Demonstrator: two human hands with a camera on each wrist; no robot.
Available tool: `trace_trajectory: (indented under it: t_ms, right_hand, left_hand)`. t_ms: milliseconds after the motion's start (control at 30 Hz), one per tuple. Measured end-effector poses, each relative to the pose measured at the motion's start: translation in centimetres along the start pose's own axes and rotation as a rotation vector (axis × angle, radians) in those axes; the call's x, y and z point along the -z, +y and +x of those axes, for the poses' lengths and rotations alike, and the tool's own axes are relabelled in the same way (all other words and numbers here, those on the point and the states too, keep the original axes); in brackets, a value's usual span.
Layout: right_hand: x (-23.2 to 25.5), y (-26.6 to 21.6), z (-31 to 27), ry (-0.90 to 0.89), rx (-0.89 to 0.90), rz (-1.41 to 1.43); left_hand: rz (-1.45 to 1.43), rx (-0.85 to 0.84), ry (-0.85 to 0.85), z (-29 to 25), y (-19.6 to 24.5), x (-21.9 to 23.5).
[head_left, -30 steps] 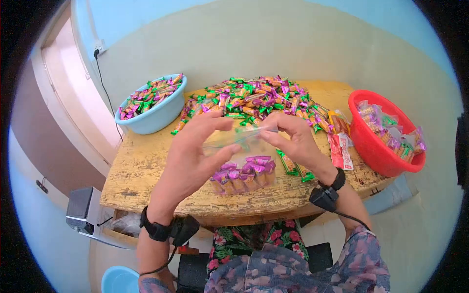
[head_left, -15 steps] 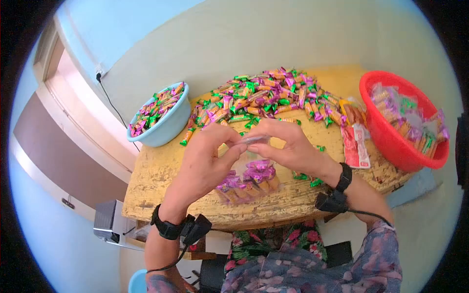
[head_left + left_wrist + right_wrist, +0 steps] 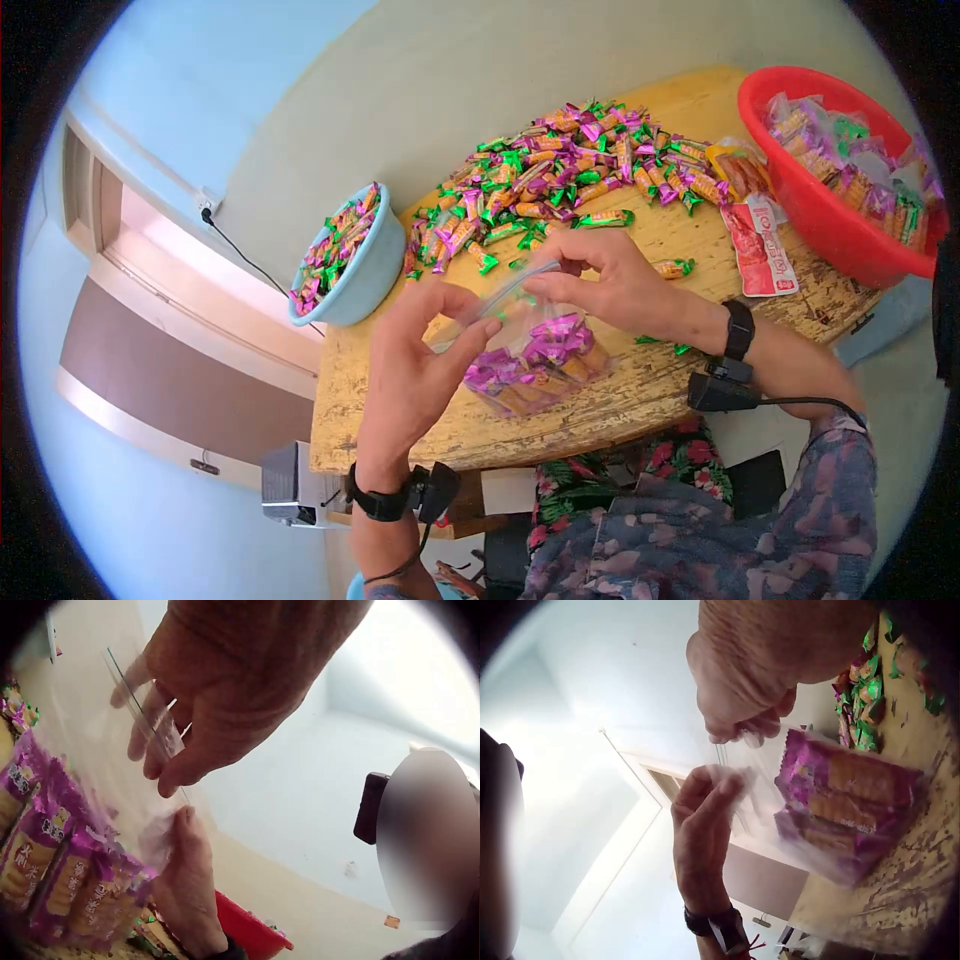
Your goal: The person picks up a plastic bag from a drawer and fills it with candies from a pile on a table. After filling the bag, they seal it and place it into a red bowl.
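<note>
A clear zip-top bag (image 3: pixel 545 375) stands on the table, its lower part packed with purple-ended wrapped snack rolls (image 3: pixel 855 784). My right hand (image 3: pixel 615 290) pinches one end of the zip strip between thumb and forefinger. At the strip's other end, my left hand (image 3: pixel 415 350) holds the bag's edge between thumb and curled fingers. The strip runs slanting between both hands, above the snacks. In the left wrist view, the left hand (image 3: pixel 225 690) has the clear film of the bag across its fingers.
Behind the hands lies a heap of wrapped snacks (image 3: pixel 560 165). A light blue basin (image 3: pixel 375 275) of snacks stands left, a red basin (image 3: pixel 830 215) of filled bags right. Beside the red one lies a red-and-white packet (image 3: pixel 757 245). Loose snacks (image 3: pixel 672 268) lie near the right hand.
Half a second ago the hands met at the bag's mouth; now they are apart with the zip strip stretched between them. The head view has turned, so the table looks tilted.
</note>
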State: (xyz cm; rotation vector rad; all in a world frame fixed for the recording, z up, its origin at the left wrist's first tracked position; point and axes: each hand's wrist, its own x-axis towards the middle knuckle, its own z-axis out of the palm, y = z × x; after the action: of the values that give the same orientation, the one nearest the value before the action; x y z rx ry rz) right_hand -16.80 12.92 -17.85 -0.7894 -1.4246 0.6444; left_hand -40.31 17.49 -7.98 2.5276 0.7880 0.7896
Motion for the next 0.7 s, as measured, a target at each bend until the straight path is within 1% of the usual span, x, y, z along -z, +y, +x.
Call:
trace_trajectory:
  t_ms: [100, 200, 300, 400, 433, 500, 533, 633, 700]
  right_hand:
    - [-0.1, 0.1, -0.2, -0.003, -0.006, 0.014]
    - [-0.1, -0.1, -0.3, -0.001, 0.060, -0.057]
    - [-0.2, -0.7, -0.1, 0.004, 0.178, -0.122]
    - [0.0, 0.1, -0.1, -0.013, 0.163, -0.085]
    - [0.2, 0.0, -0.1, -0.011, 0.121, -0.068]
    - [0.5, -0.4, 0.0, -0.005, 0.032, -0.033]
    - [0.5, -0.3, -0.1, -0.002, 0.031, -0.026]
    - [0.4, -0.2, -0.2, 0.001, 0.044, -0.021]
    - [0.3, -0.5, -0.1, -0.002, 0.071, -0.035]
  left_hand:
    - [-0.006, 0.029, -0.007, -0.1, -0.7, 0.1]
    - [-0.038, 0.005, 0.001, 0.0, -0.9, -0.2]
    - [-0.054, -0.029, -0.003, 0.1, -0.8, -0.6]
    - [-0.056, -0.070, -0.023, 0.2, -1.0, -0.6]
    - [-0.054, -0.084, -0.031, 0.2, -1.1, -0.5]
    - [-0.128, -0.017, -0.044, -0.1, -1.3, -0.3]
    - [-0.166, 0.016, -0.050, -0.2, -1.4, -0.2]
    - [-0.166, 0.067, -0.140, 0.0, -0.5, 0.3]
    - [-0.099, -0.050, -0.139, 0.6, -0.3, -0.1]
